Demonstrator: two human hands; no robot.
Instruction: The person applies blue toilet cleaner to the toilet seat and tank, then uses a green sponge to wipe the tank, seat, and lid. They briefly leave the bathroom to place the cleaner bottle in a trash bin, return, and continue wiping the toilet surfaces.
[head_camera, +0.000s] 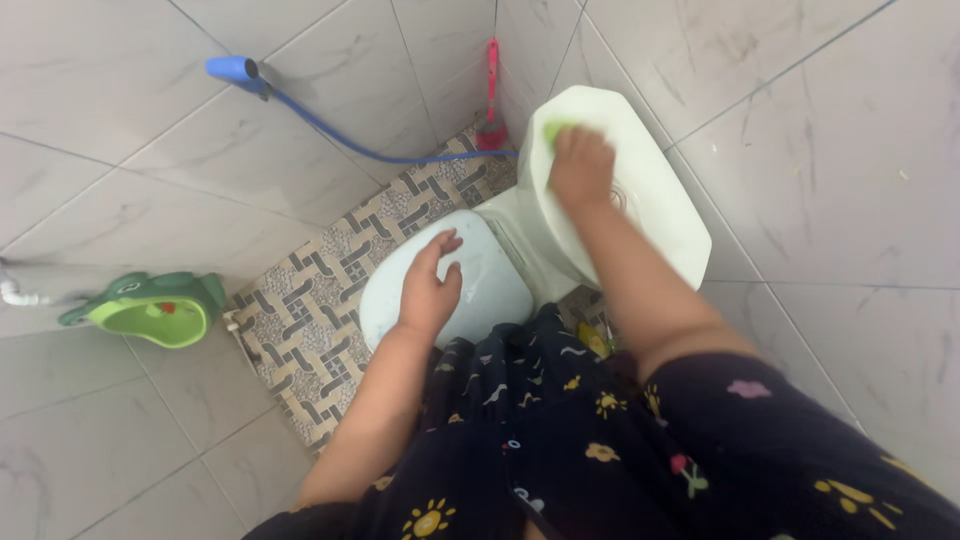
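Note:
My right hand (580, 165) presses a small green sponge (553, 130) onto the lid of the white toilet tank (655, 200) near the tiled corner. Only an edge of the sponge shows past my fingers. My left hand (430, 285) lies flat with fingers apart on the closed pale blue toilet seat lid (495, 290), holding nothing. My dark patterned dress (620, 450) fills the lower part of the view.
A blue spray hose (330, 125) runs along the left wall to the toilet. A red-handled brush (491, 95) stands in the corner. A green frog-shaped child urinal (150, 308) hangs on the left wall. Patterned floor tiles (310, 310) lie left of the toilet.

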